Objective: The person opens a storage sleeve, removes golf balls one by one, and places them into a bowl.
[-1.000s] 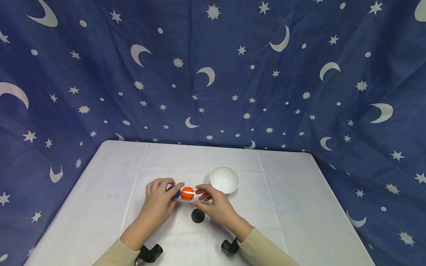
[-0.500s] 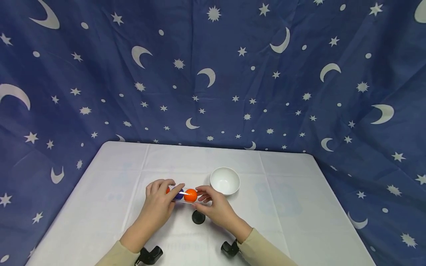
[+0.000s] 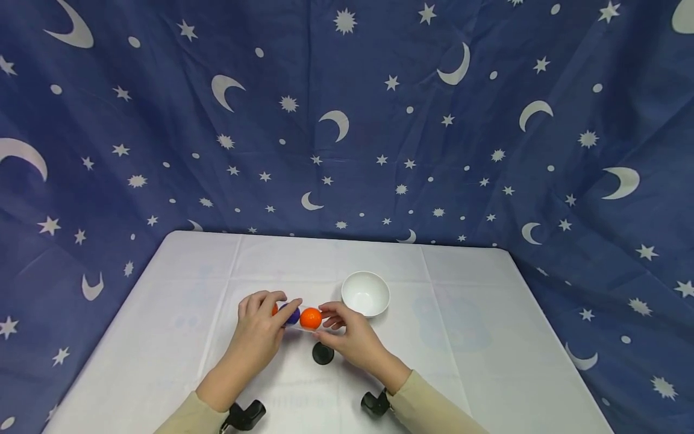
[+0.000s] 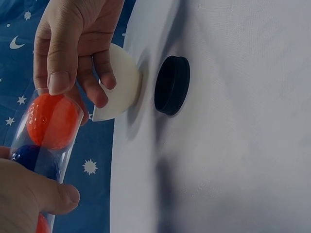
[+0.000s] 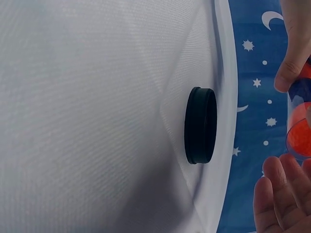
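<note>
My left hand (image 3: pixel 258 328) grips a clear plastic tube (image 4: pixel 67 158) held level above the table. Inside sit an orange ball (image 3: pixel 311 318) near the open end, a dark blue ball (image 3: pixel 291 314) behind it, and another orange ball (image 4: pixel 43 224) partly hidden by the left hand. At the open end, my right hand (image 3: pixel 349 334) has its thumb touching the tube's side, its other fingers loosely extended around the mouth. On the table just below lies a round black cap (image 3: pixel 323 354), apart from both hands.
A white bowl (image 3: pixel 365 294) stands behind my right hand on the white-covered table (image 3: pixel 488 337). A blue curtain (image 3: pixel 347 78) with moons and stars hangs behind. Black wrist camera mounts (image 3: pixel 246 416) sit at both wrists.
The balls have slid right within the tube toward its open end, and the second orange ball now shows beside my left fingers. Both hands have stayed almost in place.
</note>
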Demonstrator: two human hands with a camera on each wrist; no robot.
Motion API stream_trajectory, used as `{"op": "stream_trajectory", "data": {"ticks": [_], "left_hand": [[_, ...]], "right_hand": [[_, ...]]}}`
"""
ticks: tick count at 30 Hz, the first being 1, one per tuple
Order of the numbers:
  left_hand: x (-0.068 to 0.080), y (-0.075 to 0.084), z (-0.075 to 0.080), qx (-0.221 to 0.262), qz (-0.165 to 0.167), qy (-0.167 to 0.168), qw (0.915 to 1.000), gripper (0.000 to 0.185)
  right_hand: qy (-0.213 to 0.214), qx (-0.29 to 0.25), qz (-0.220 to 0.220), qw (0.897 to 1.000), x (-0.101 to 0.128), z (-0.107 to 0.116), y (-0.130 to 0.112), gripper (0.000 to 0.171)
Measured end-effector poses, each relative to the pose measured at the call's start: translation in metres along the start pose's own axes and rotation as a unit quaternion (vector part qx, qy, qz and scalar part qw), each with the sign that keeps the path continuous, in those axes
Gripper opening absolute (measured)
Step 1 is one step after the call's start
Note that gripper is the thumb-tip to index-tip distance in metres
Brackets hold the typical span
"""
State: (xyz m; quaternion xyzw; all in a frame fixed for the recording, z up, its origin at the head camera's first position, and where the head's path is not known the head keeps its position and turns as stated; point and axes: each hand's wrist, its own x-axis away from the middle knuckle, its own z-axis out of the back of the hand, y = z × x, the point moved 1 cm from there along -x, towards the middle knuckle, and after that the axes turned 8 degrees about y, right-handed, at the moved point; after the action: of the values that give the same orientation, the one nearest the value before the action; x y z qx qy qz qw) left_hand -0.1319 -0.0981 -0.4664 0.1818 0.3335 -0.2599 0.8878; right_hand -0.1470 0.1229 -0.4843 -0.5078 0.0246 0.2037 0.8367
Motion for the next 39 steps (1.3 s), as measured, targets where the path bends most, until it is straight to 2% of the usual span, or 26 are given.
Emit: {"op": "stream_trajectory", "data": {"ticks": [7, 22, 31, 39], "left_hand": [[-0.003, 0.001, 0.003, -0.026, -0.026, 0.015, 0.9992, 0.052], [-0.007, 0.005, 0.008, -0.056, -0.045, 0.026, 0.9971, 0.047], [-0.007, 0.008, 0.011, -0.069, -0.049, 0.025, 0.9961, 0.048], [-0.008, 0.006, 0.014, -0.074, -0.039, 0.035, 0.9959, 0.049]], "right_hand": [[-0.004, -0.013, -0.005, 1.0, -0.001, -0.002, 0.001, 0.048], [-0.009, -0.087, -0.046, 0.995, 0.0, -0.006, 0.005, 0.054], [-0.037, -0.154, -0.084, 0.984, -0.001, -0.009, 0.009, 0.05], [-0.031, -0.2, -0.103, 0.974, -0.002, -0.007, 0.003, 0.048]]}}
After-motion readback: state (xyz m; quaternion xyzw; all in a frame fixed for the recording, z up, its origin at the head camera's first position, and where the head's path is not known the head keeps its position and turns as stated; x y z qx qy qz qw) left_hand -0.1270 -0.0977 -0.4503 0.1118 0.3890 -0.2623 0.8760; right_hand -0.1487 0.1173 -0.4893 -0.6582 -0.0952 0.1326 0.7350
